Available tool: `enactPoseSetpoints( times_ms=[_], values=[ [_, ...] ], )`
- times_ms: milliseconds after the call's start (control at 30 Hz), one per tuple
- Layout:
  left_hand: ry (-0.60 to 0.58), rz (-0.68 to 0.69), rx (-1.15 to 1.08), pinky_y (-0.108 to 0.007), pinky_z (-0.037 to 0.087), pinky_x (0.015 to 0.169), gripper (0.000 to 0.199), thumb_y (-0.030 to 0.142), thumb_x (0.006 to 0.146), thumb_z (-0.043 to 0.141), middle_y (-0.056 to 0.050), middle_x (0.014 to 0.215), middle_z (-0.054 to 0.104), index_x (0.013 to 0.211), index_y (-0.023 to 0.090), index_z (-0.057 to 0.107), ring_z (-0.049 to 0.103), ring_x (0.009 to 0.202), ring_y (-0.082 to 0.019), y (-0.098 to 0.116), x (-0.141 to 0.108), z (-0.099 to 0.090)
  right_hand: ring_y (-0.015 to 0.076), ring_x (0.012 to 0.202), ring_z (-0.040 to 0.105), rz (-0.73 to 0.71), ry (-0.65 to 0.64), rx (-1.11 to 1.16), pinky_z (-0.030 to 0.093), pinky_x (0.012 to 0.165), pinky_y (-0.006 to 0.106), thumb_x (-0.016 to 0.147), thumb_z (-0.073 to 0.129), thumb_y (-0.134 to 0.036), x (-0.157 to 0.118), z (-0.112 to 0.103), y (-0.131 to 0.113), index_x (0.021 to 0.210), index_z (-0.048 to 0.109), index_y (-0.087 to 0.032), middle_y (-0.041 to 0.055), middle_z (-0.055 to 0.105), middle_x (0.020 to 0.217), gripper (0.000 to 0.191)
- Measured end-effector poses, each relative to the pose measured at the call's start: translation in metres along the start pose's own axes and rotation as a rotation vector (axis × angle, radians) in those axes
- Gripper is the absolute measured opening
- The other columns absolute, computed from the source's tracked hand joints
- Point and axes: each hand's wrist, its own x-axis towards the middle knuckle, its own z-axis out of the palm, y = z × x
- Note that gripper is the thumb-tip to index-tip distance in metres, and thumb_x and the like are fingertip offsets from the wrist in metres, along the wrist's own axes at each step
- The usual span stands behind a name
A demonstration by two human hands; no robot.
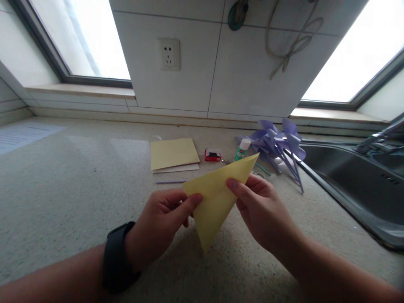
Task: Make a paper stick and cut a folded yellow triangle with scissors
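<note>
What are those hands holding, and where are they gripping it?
A yellow paper triangle: the left hand pinches it near its left corner, the right hand at its right edge.

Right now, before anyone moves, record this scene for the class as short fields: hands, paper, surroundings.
left hand: pinches yellow paper near its left corner; dark watch on wrist
right hand: pinches its right side
paper shape: triangle, one corner toward the person
beyond paper: yellow sheets, red box, glue stick
right: purple pinwheels beside steel sink
</note>
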Motion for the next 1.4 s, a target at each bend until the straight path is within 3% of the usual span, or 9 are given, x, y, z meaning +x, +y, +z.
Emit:
enactPoseSetpoints(
  times_ms=[167,333,800,1067,1400],
  values=[
    [-0.014,0.003,0.011,-0.02,0.043,0.048,0.037,0.041,0.09,0.065,0.0,0.06,0.06,0.063,0.016,0.067,0.051,0.052,-0.01,-0.003,-0.003,-0.001,0.0195,0.087,0.066,-0.023,0.093,-0.04,0.054,0.083,0.035,0.083,0.077,-0.037,0.001,-0.002,-0.005,0.09,0.077,-0.026,0.0031,0.076,0.096,0.013],
    [-0.037,0.021,0.015,-0.019,0.042,0.049,0.037,0.041,0.092,0.063,0.0,0.06,0.06,0.066,0.016,0.07,0.05,0.053,-0.01,-0.005,-0.004,-0.001,0.0192,0.081,0.064,-0.03,0.132,-0.065,0.054,0.076,0.034,0.082,0.079,-0.039,0.0,-0.004,-0.008,0.085,0.077,-0.03,0.0021,0.075,0.091,0.009],
    [-0.044,0.002,-0.065,-0.019,0.042,0.048,0.038,0.042,0.09,0.066,0.0,0.06,0.062,0.061,0.017,0.069,0.051,0.053,-0.01,-0.002,-0.006,-0.001,0.0228,0.085,0.065,-0.048,0.122,-0.129,0.056,0.079,0.04,0.083,0.077,-0.041,-0.002,-0.004,-0.011,0.086,0.076,-0.034,0.0028,0.075,0.094,0.008],
    [-0.065,-0.014,-0.193,-0.018,0.042,0.05,0.034,0.04,0.088,0.07,0.001,0.06,0.062,0.062,0.018,0.073,0.051,0.055,-0.009,-0.003,-0.006,-0.003,0.0206,0.087,0.066,-0.052,0.101,-0.101,0.055,0.08,0.037,0.085,0.076,-0.039,-0.003,-0.001,-0.012,0.087,0.077,-0.034,0.0025,0.075,0.096,0.006],
    [-0.056,0.014,-0.167,-0.018,0.042,0.049,0.035,0.039,0.089,0.069,0.001,0.06,0.062,0.062,0.018,0.073,0.051,0.054,-0.009,-0.002,-0.007,-0.003,0.018,0.081,0.063,-0.082,0.119,-0.129,0.055,0.074,0.033,0.085,0.076,-0.037,-0.005,-0.002,-0.012,0.088,0.078,-0.034,0.0012,0.074,0.09,0.004]
  ],
)
